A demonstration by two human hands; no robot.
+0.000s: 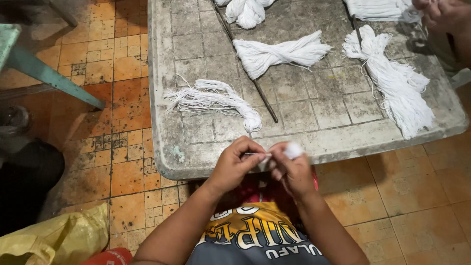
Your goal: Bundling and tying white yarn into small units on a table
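Both hands pinch white string at six o'clock: left hand (235,164) holds a strand, right hand (290,167) a small tuft (294,149); if fingers slip, it may come loose

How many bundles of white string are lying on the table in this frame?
5. One near the front edge, one mid-table, one at right, and two cut off by the top edge. More may lie out of view.
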